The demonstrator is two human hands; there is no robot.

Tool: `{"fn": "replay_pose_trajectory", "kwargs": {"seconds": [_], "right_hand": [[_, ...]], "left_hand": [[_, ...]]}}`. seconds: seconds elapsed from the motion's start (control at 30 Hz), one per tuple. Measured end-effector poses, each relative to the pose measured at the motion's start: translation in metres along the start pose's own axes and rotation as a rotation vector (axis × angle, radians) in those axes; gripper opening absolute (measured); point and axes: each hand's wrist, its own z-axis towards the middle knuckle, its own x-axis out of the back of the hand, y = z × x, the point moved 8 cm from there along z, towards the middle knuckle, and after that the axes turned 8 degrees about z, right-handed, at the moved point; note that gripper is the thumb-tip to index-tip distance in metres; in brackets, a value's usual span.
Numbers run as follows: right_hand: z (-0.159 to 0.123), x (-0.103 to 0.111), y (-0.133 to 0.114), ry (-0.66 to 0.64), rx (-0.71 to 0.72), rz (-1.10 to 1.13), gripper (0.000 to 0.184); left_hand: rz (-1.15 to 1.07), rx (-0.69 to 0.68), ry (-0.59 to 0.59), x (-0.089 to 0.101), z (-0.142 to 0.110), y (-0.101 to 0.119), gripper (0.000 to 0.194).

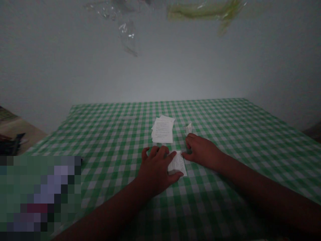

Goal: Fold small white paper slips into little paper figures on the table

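My left hand (156, 170) lies with its fingers spread, its index finger and thumb resting on a small printed sheet of paper (177, 164). Part of that sheet is hidden under the hand. At the sheet's upper right corner is the thumb of my right hand (200, 149), whose other fingers are curled in. Just beyond those knuckles a small printed piece of paper (189, 128) sticks up at a tilt; whether the curled fingers grip it is hidden. A loose stack of printed sheets (163, 130) lies farther back, between the hands.
A green and white checked cloth (107, 144) covers the table, which meets a pale wall (160, 73). A thin clear strip (128, 117) lies at the back left. Clear plastic (127, 33) and yellowish tape (203, 11) hang on the wall. The lower left corner is pixelated.
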Motion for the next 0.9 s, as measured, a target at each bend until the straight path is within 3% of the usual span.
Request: {"fn": "replay_pose_trajectory", "kwargs": {"seconds": [0.3,0.9], "right_hand": [[-0.03,-0.004,-0.022,-0.094,0.099,0.039,0.018],[0.01,-0.007,0.008,0.015,-0.05,0.004,0.022]], "left_hand": [[-0.011,0.011,-0.001,-0.001,0.0,-0.001,0.063],[-0.002,0.003,-0.011,-0.001,0.001,-0.001,0.063]]}}
